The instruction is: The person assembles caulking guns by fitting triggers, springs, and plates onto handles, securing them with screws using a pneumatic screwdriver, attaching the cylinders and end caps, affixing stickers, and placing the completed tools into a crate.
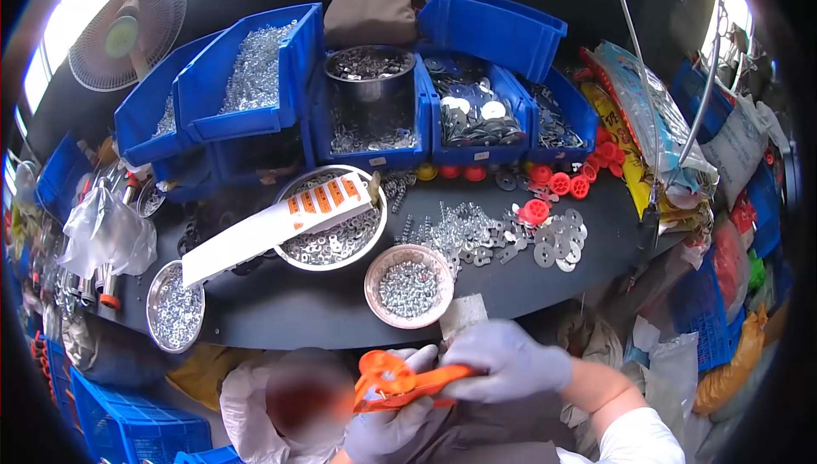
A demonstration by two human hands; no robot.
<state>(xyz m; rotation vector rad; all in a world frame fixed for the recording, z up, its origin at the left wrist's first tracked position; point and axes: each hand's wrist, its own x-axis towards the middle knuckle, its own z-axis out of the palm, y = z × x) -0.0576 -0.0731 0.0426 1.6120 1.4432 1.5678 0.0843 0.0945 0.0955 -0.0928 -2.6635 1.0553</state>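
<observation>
An orange plastic tool [396, 387] with a round hub is held between my two gloved hands at the bottom centre. My left hand [387, 430], in a grey glove, wraps round its body from below. My right hand [506, 362], also gloved, closes on the narrow orange end at the right. Just above the hands lies a small pale card [464, 315] at the table's edge. A bowl of small metal nuts [408, 289] stands above and to the left of the tool.
Blue bins [481, 153] of metal parts line the back of the dark table [340, 306]. A long white strip [264, 234] crosses a bowl of washers [336, 243]. Loose springs, discs and red knobs [534, 211] lie right of centre. An oval bowl [176, 306] stands left.
</observation>
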